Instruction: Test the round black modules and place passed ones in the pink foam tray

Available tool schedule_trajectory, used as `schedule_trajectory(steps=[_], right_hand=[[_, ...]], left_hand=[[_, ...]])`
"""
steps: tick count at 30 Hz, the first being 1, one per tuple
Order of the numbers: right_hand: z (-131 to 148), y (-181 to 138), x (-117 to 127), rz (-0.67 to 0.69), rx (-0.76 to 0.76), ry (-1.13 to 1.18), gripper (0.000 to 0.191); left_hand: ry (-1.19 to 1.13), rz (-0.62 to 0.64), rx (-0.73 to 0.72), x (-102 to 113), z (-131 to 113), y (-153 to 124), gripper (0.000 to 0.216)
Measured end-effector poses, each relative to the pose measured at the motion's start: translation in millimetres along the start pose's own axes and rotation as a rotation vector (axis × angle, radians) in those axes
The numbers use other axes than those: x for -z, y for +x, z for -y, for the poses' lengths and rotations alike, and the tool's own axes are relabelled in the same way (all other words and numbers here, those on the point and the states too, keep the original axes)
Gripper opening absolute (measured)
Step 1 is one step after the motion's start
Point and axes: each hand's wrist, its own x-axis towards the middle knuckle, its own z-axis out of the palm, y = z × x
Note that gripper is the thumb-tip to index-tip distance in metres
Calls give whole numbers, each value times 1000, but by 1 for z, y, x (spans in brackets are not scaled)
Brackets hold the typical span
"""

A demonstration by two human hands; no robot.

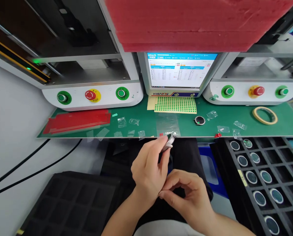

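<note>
Just in front of the bench's front edge, my left hand (147, 167) pinches a round silver watch case (170, 141) between thumb and fingers, tilted on its edge. My right hand (189, 196) is closed in a pinch against the heel of my left hand. Whatever lies between its fingertips, if anything, is too small to make out. Behind the held case, a clear plastic bag (169, 122) lies flat on the green bench mat (102, 131). Another round watch case (199, 120) rests on the mat to the right.
A black compartment tray (269, 143) with several watch cases stands at right; another black tray (70, 196) is at lower left. Red strips (77, 121), a green-dot sticker sheet (175, 105), film scraps (121, 122) and a tape roll (265, 115) lie before the monitor (177, 70) and button panels (92, 95).
</note>
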Motion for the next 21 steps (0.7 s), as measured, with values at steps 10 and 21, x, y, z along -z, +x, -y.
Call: schedule_trajectory(steps=[10,21], right_hand=[[-24,21,9,35,-569,543,44],[-19,87,102,-566,79,-669,24]], left_hand=[[-107,83,-176,-8,11,-6,33],[-175,307,370,-75,69,27,23]])
